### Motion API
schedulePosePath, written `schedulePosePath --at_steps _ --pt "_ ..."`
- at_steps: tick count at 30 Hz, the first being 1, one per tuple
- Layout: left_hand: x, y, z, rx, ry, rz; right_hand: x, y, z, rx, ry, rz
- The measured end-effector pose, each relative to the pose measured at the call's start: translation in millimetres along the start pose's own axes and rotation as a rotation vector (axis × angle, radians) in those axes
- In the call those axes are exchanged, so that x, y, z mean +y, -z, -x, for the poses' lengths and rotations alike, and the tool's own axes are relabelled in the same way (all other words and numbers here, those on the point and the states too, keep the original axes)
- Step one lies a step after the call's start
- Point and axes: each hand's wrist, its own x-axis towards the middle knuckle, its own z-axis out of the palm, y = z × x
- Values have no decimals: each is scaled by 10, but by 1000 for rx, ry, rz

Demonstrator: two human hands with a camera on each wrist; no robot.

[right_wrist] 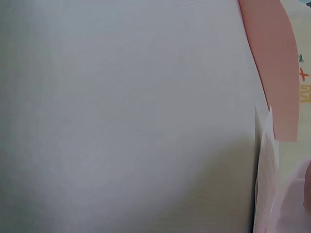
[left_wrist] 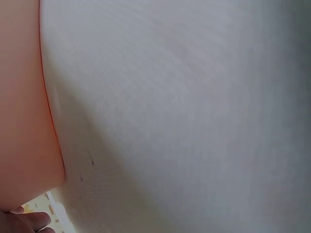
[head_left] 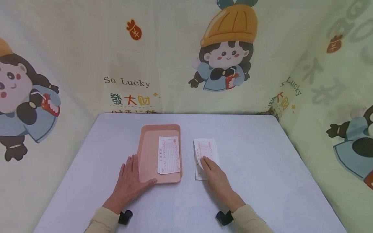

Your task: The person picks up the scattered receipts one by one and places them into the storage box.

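A pink tray (head_left: 148, 155) lies left of the middle of the table, with a few printed paper forms (head_left: 169, 155) in its right half. My left hand (head_left: 129, 184) rests at the tray's lower left corner, fingers straight along its side and thumb at the near edge. To the right of the tray is a second pile of printed forms (head_left: 207, 149). My right hand (head_left: 216, 176) pinches the top form near its lower part, and that sheet bends up from the pile; the thumb is hidden. In the right wrist view the lifted paper (right_wrist: 266, 179) shows edge-on.
Everything stands on a white table (head_left: 250, 155). A cartoon-printed cloth (head_left: 175, 64) hangs behind and at both sides. Each wrist carries a small black camera, one beside the left sleeve (head_left: 102, 220) and one beside the right sleeve (head_left: 250, 220).
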Motion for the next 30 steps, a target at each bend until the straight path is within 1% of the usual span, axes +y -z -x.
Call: schedulePosePath --at_steps 6,8,14,18,23,30 --pt "10 6 -1 -7 3 0 38 3 -45 91 35 -6" --pt "11 7 3 -7 5 0 48 6 -62 109 45 -5" --pt "13 2 8 21 -12 5 49 63 -107 93 31 -16" --pt "13 -2 6 25 -12 5 36 121 -157 100 44 -29" --pt "12 -4 3 21 -14 8 5 180 -244 117 69 -42" --pt "13 2 2 3 -9 12 -85 211 -353 114 96 -47"
